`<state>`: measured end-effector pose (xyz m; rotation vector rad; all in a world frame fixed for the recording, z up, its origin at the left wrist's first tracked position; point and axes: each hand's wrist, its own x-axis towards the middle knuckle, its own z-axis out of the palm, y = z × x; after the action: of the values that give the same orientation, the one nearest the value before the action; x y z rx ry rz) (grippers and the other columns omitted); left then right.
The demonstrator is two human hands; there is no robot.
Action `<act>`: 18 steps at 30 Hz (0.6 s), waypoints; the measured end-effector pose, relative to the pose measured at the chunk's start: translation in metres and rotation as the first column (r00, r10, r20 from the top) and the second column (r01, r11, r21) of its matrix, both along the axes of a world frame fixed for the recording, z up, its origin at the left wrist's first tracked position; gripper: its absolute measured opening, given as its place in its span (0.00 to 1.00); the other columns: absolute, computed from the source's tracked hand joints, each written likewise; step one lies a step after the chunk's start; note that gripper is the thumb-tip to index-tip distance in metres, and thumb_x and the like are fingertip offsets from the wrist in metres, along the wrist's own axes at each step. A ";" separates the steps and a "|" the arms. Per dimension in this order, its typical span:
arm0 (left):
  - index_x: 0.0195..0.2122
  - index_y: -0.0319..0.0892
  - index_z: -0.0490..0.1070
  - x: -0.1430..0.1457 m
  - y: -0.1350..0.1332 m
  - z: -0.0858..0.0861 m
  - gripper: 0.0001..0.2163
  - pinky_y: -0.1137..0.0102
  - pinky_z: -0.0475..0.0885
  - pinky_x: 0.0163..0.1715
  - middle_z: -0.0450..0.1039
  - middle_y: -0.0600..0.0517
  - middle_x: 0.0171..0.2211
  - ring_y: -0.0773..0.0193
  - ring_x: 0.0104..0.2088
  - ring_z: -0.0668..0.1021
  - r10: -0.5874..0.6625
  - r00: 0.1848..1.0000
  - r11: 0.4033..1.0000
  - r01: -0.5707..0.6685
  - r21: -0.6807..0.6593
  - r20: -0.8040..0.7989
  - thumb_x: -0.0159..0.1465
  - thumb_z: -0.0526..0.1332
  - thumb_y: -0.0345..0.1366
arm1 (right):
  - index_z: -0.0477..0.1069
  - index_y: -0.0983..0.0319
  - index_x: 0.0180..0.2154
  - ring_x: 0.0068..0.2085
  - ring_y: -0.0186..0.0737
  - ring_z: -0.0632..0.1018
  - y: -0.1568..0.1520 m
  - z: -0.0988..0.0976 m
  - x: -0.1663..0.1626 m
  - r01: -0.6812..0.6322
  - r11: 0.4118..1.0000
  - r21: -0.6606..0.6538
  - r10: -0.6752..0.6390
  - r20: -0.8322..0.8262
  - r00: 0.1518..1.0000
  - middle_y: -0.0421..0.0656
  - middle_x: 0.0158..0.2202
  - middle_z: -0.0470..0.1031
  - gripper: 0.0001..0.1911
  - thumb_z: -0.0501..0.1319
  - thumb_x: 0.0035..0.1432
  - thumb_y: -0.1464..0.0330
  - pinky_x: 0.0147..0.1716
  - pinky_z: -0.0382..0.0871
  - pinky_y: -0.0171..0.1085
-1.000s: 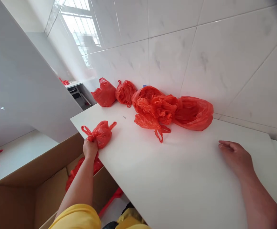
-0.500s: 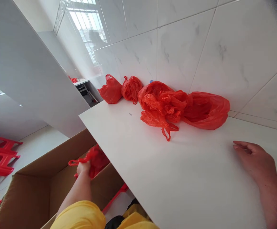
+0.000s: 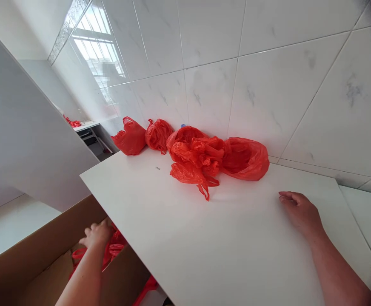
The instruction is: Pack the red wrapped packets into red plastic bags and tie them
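My left hand [image 3: 98, 233] is over the cardboard box at the lower left, its fingers apart and nothing visible in them. Just beneath it a red plastic bag [image 3: 117, 245] lies in the box, partly covered by my forearm and the table edge. On the white table my right hand [image 3: 302, 214] rests on its side, empty, with the fingers loosely bent and a small gap to the thumb. To its left, against the wall, sit a wide-mouthed red bag [image 3: 247, 159] and a crumpled heap of red bags [image 3: 198, 153].
Two more red bags, one upright [image 3: 130, 138] and one knotted [image 3: 159, 135], stand at the table's far left. A blue cap [image 3: 183, 126] peeks out behind the heap. The cardboard box [image 3: 73, 221] is beside the table [image 3: 230, 255]; a tiled wall [image 3: 211, 93] runs behind.
My left hand has let go of the red bag, which now lies in the box, and its fingers have spread. The view has swung to the right; my right hand stays on the table.
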<state>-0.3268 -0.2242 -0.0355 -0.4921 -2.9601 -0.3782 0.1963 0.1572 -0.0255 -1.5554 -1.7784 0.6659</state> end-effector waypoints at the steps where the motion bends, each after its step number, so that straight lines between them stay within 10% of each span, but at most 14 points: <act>1: 0.45 0.39 0.70 -0.003 0.006 0.010 0.16 0.37 0.60 0.44 0.63 0.30 0.54 0.32 0.57 0.61 0.064 0.996 0.997 -0.062 0.047 -0.054 0.57 0.55 0.39 | 0.74 0.57 0.40 0.43 0.44 0.74 0.000 0.000 0.000 -0.003 1.000 0.005 0.003 -0.006 1.000 0.43 0.46 0.73 0.16 0.56 0.50 0.61 0.42 0.66 0.42; 5: 0.57 0.40 0.60 -0.006 0.040 0.057 0.22 0.40 0.56 0.52 0.50 0.35 0.62 0.38 0.64 0.50 0.111 0.941 0.929 0.016 0.369 -0.321 0.61 0.53 0.38 | 0.74 0.57 0.40 0.42 0.45 0.75 -0.002 0.001 -0.002 -0.001 1.000 0.001 0.001 -0.032 0.999 0.44 0.45 0.73 0.16 0.56 0.50 0.60 0.41 0.68 0.43; 9: 0.51 0.38 0.65 0.017 0.094 0.092 0.20 0.54 0.58 0.57 0.60 0.38 0.56 0.48 0.59 0.62 -0.176 0.877 0.841 0.370 0.395 -0.447 0.60 0.56 0.41 | 0.73 0.57 0.40 0.42 0.44 0.75 -0.003 0.001 -0.002 -0.016 1.000 0.026 0.017 -0.039 0.999 0.43 0.46 0.73 0.16 0.55 0.51 0.60 0.40 0.68 0.42; 14: 0.57 0.45 0.61 0.086 0.171 0.095 0.27 0.57 0.59 0.58 0.56 0.43 0.61 0.50 0.61 0.60 -0.658 0.607 0.610 0.777 0.157 -0.445 0.56 0.63 0.40 | 0.72 0.57 0.40 0.43 0.42 0.75 -0.003 -0.001 -0.003 -0.020 0.999 0.049 0.021 -0.022 1.000 0.42 0.47 0.73 0.15 0.54 0.53 0.61 0.41 0.68 0.40; 18: 0.46 0.47 0.71 0.141 0.207 0.087 0.13 0.53 0.57 0.57 0.62 0.46 0.59 0.48 0.62 0.58 -0.739 0.517 0.524 0.844 0.114 -0.432 0.59 0.59 0.33 | 0.71 0.56 0.42 0.43 0.42 0.75 -0.013 -0.004 -0.008 -0.034 0.992 0.125 0.024 0.079 0.997 0.41 0.49 0.71 0.15 0.52 0.55 0.61 0.41 0.68 0.41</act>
<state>-0.1858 -0.0172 0.0520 -1.6995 -2.0683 -0.7342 0.1878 0.1447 -0.0299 -1.4904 -1.8658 0.5024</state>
